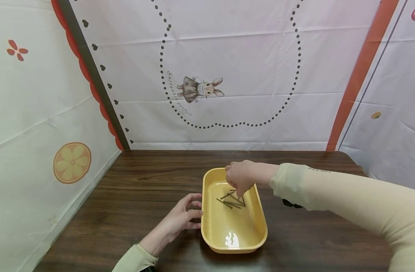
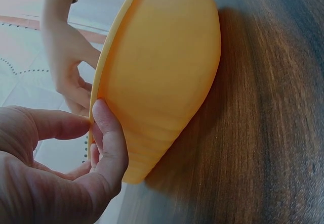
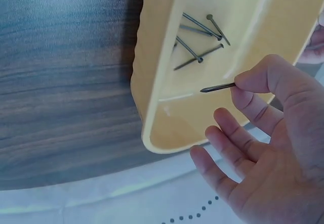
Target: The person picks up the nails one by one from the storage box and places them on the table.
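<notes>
The right hand [image 1: 241, 176] reaches over the far end of the tray, thumb and forefinger closed in a pinch on the head end of one slim, dark metal nail [image 3: 217, 87], the other three fingers loosely spread. That nail's pointed end sticks out free of the fingertips, above the tray floor. The left hand [image 1: 183, 216] pinches the rim at the tray's left side, thumb and finger nearly together, one fingertip against the outer wall.

Between them is the deep yellow, rounded-rectangular tray [image 1: 229, 230], apparently plastic, its long axis running away from the person. The loose dark metal nails [image 1: 224, 203] lie inside on its floor, around the middle, some crossing, most slanting across that axis. They are just on the person's side of the right hand's fingertips, so the right hand is nearer; the tray wall stands between them and the left hand.

Below is the dark brown wood-grain desk [image 1: 153, 181]; behind hangs a white printed cloth [image 1: 241, 68].
</notes>
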Demonstrator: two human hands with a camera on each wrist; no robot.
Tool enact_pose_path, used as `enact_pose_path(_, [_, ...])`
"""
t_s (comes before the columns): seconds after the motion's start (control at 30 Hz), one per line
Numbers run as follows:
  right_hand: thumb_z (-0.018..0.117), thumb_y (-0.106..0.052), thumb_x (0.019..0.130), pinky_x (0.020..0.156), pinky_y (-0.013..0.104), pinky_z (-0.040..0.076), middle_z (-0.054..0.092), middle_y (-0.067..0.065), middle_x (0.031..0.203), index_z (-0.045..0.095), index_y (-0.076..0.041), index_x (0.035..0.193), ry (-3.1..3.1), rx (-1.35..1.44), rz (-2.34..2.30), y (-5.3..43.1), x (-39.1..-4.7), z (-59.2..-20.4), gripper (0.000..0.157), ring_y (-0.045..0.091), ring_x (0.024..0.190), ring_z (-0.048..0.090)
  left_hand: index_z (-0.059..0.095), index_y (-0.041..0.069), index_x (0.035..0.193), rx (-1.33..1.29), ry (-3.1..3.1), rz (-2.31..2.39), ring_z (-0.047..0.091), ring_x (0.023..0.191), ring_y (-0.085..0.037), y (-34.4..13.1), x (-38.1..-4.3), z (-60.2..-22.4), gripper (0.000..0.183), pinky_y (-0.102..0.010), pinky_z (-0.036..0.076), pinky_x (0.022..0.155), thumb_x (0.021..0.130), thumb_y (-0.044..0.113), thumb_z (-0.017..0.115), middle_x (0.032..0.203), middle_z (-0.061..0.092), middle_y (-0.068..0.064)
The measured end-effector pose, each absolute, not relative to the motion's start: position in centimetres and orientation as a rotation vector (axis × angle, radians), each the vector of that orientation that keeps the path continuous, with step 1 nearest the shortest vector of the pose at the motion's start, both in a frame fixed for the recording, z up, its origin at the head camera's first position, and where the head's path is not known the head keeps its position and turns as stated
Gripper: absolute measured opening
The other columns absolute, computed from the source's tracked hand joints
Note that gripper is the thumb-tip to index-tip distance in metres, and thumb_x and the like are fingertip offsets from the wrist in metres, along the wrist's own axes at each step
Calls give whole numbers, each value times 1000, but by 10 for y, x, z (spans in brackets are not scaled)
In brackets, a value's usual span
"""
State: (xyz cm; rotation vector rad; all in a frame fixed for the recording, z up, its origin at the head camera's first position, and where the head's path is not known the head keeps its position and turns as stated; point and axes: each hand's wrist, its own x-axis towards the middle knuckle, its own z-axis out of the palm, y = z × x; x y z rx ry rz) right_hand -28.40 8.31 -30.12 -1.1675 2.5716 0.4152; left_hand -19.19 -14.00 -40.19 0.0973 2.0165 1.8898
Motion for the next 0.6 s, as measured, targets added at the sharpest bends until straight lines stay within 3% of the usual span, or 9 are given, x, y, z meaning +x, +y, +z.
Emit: enact_pose_path(0.6, [71,-13,70,55,22,31,48,-5,79,52,-18,61,2600,-1210,286,106,-290,-274,21,15,77,43,35,1,145,99,2026,1882,62,91,-17,-140,-191,-402,57,-30,58,72,93,4,58,122,46,-15])
